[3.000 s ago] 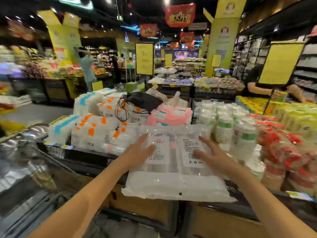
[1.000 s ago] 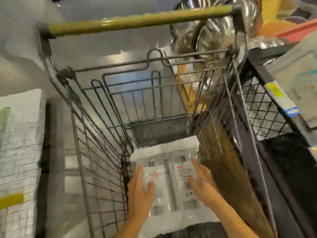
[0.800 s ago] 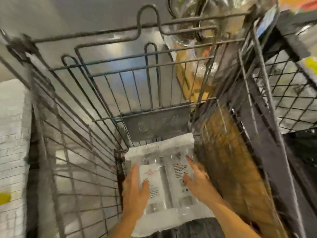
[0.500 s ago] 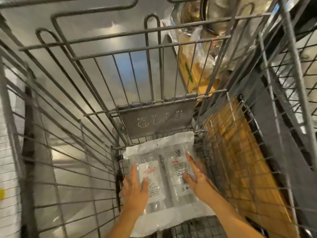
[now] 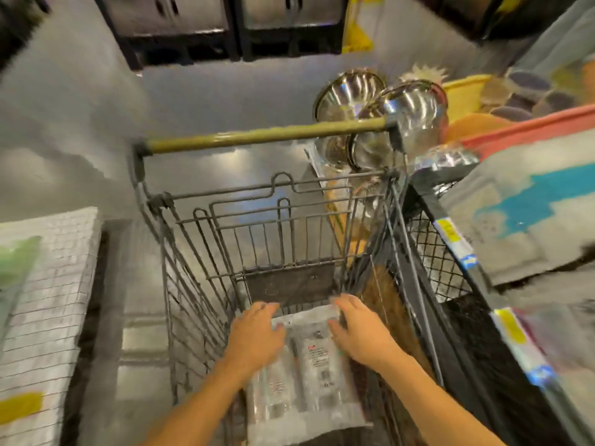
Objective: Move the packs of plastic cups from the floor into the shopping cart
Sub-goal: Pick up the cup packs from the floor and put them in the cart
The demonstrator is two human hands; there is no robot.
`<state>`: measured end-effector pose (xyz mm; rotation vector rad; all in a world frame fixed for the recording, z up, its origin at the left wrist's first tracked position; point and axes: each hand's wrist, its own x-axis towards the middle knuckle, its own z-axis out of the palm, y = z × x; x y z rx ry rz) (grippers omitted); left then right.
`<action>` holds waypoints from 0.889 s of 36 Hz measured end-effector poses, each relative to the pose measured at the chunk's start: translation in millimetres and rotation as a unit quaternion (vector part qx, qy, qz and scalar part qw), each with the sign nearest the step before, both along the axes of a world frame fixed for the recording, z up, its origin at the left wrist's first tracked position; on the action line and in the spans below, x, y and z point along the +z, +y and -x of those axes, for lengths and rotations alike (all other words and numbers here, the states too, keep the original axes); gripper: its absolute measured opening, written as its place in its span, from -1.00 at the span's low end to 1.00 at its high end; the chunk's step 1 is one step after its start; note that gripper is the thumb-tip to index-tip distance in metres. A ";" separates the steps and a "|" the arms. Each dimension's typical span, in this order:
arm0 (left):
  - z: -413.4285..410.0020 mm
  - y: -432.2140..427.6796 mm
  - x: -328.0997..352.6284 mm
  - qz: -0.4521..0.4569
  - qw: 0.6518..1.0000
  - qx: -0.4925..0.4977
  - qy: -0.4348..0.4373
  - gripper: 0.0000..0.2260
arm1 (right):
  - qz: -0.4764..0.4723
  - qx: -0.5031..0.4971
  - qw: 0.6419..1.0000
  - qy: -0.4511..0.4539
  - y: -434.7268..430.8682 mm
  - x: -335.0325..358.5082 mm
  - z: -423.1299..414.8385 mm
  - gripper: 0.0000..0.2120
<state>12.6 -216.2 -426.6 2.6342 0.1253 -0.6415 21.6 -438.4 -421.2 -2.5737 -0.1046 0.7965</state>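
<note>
Pack (image 5: 309, 365) lies on the cart (image 5: 264, 136) floor at 6 o'clock. Left hand (image 5: 254, 333) and right hand (image 5: 360, 329) have slid to its 12 o'clock edge, fingers (image 5: 351, 305) spread, clamping nothing. Placement appears complete.

Pack of plastic cups (image 5: 317, 378) lies flat in the bottom of the shopping cart (image 5: 193, 284), labels up. L hand (image 5: 254, 336) & R hand (image 5: 362, 333) are over its far corners, fingers roughly straight; too blurred to tell if they touch it. Steel bowls (image 5: 396, 117) sit just beyond the cart handle (image 5: 267, 135), R side.
</note>
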 end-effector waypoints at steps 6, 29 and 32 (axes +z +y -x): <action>-5.7 -5.1 141.7 -0.083 0.989 -0.103 -0.066 -0.67 | 0.042 0.067 0.996 -0.049 -10.4 133.4 -17.7 -0.51; 79.2 -73.3 427.3 -0.057 0.916 -0.323 -0.232 -0.68 | 0.170 -0.043 0.960 -0.218 -57.5 418.1 144.6 -0.59; 97.1 -83.5 436.9 -0.032 0.897 -0.374 -0.233 -0.67 | 0.160 -0.120 0.956 -0.217 -60.8 424.9 191.2 -0.58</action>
